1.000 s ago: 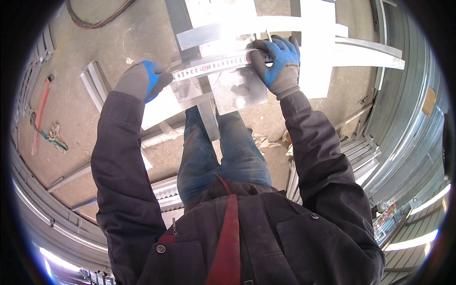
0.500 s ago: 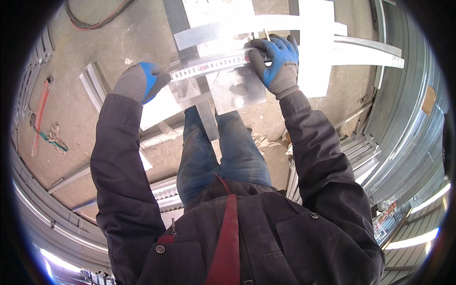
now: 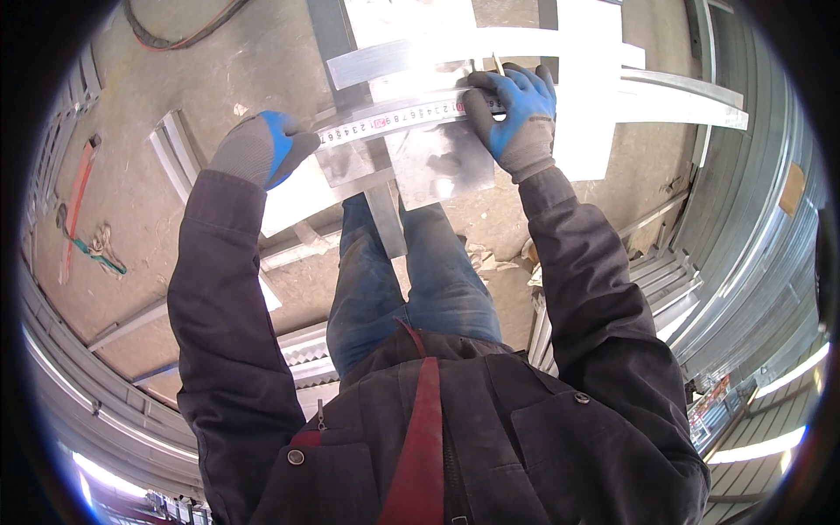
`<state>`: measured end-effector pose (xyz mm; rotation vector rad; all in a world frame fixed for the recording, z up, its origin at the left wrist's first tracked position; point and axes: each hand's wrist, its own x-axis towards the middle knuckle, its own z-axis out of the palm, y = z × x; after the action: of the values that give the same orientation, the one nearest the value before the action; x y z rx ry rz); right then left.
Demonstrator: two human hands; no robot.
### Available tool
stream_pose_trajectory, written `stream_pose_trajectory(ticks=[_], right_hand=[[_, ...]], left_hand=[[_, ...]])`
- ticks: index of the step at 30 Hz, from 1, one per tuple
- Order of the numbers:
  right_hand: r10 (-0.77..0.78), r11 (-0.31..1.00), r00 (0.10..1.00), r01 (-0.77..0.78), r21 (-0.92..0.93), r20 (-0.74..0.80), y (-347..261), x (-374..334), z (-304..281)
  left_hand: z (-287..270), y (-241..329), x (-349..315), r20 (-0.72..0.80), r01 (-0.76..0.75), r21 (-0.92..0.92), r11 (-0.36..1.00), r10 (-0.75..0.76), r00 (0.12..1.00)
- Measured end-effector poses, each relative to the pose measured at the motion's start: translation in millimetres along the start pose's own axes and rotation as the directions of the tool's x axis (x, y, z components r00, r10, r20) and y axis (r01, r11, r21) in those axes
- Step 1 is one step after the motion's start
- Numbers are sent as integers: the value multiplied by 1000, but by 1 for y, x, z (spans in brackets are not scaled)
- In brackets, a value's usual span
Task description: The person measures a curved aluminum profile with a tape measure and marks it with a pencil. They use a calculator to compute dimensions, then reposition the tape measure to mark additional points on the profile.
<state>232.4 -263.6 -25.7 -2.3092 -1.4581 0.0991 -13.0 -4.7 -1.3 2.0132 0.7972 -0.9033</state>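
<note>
Both my hands wear grey gloves with blue on them. Between them a white tape measure blade is stretched along a flat metal bar that lies across grey metal sheets. My left hand is closed on the blade's left end; whatever else it holds is hidden by the glove. At the other end, my right hand pinches the blade between thumb and fingers, pressing it to the bar. A thin pale stick, perhaps a pencil, juts up from the right hand's fingers.
Further off, a curved-looking metal strip crosses bright white sheets. Long metal profiles are stacked at the right. On the floor at left lie a red and green strap and short profiles. A dark hose runs at far left.
The whole view has shifted very slightly. Both hands keep their hold on the tape measure, and the blade stays stretched over the bar.
</note>
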Motion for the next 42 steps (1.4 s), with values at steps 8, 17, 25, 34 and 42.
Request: stream_pose_trajectory(ticks=[8, 17, 25, 34, 42], right_hand=[[3, 1000, 1000, -3, -2, 15, 2, -2, 3], [2, 1000, 999, -3, 6, 43, 4, -2, 4], [13, 1000, 998, -12, -2, 54, 2, -3, 2], [12, 1000, 998, -12, -1, 63, 3, -3, 4], [22, 1000, 995, -22, 5, 100, 3, -2, 2]], left_hand=[[8, 0, -1, -78, -63, -13, 998, 62, 995], [6, 9, -3, -62, -56, 0, 998, 56, 997], [-6, 23, 4, 84, 95, 115, 989, -105, 991], [-5, 20, 14, 88, 132, 96, 987, -140, 986], [0, 14, 17, 34, 86, 77, 993, -89, 995]])
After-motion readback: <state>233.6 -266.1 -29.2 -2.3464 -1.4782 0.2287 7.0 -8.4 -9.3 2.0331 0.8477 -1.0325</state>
